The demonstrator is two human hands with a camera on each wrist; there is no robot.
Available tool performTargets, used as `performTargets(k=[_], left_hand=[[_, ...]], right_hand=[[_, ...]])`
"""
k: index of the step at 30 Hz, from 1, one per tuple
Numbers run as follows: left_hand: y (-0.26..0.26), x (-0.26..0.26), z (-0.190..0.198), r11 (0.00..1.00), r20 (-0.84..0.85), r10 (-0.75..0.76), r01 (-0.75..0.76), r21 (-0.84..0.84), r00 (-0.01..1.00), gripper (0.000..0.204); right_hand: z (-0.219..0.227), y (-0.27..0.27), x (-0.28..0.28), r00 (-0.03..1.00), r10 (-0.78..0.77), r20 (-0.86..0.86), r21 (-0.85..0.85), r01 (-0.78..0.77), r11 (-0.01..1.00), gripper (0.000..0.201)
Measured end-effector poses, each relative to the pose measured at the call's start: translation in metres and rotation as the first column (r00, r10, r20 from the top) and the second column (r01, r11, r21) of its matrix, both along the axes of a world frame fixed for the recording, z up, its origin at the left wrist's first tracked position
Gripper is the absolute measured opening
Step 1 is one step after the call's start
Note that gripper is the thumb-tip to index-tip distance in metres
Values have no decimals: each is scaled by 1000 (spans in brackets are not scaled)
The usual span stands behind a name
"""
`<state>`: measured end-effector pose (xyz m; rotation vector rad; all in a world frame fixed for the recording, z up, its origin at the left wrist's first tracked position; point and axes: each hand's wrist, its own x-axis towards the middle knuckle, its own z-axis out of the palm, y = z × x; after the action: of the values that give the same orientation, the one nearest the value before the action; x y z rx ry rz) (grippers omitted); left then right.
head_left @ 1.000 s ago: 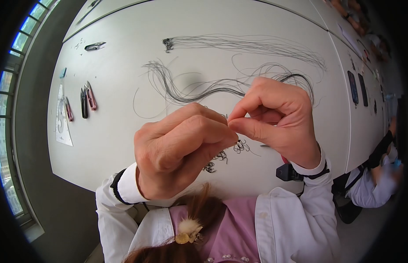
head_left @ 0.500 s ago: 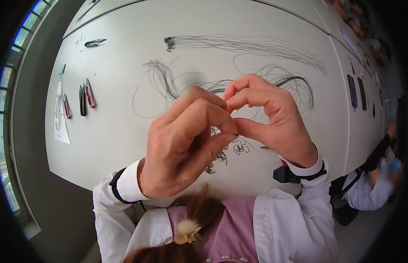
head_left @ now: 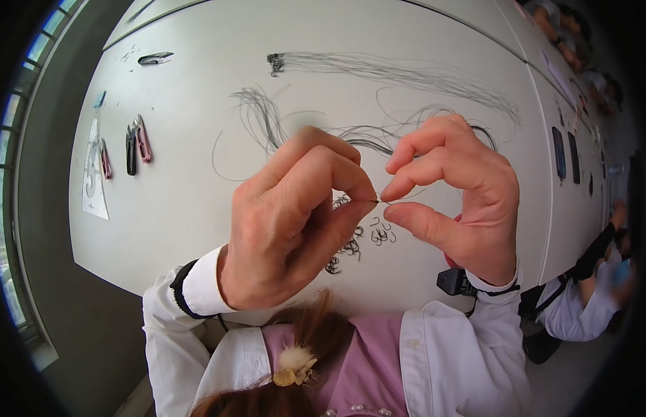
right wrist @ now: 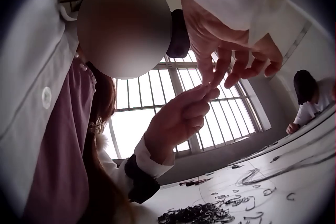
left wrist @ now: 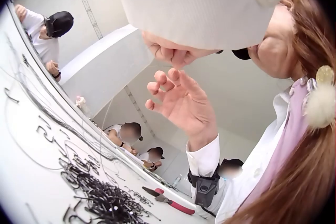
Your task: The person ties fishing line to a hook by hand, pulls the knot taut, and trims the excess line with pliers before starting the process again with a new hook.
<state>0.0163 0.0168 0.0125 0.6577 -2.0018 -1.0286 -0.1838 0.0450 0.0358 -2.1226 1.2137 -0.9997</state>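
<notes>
Line (head_left: pixel 383 202) pinched over the surface (head_left: pixel 177 187)

A long hook-ended bundle (head_left: pixel 399 75) lies toward the far edge. The left hand (head_left: pixel 285 222) pinches the thin line between thumb and forefinger; the right hand (head_left: pixel 469 198) is just beside, its thumb and fingers curved apart. Dark loose hooks (head_left: pixel 383 233) rest below, nearer the near edge.

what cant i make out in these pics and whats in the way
Head view: most of the small dark thing, covered by the left hand.
Head view: most of the pliers, behind the right hand.
Head view: the ruler marks, too small.
Left wrist view: the number of hooks, overlapping, cut off by the bottom edge.
</notes>
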Motion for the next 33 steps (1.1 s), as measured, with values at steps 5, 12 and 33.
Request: performTargets(k=[5,12,33], left_hand=[[2,-2,-1,992,-9,89,-89,-84,996,13],[4,-4,0,990,1,111,-110,-85,994,13],[2,1,0,806,-169,157,-28,591,973,4]], right_hand=[[-1,5,9,959,-98,265,296,16,955,11],[-8,6,10,958,-105,268,203,51,978,10],[-16,4,8,977,-207,45,-378,209,902,31]])
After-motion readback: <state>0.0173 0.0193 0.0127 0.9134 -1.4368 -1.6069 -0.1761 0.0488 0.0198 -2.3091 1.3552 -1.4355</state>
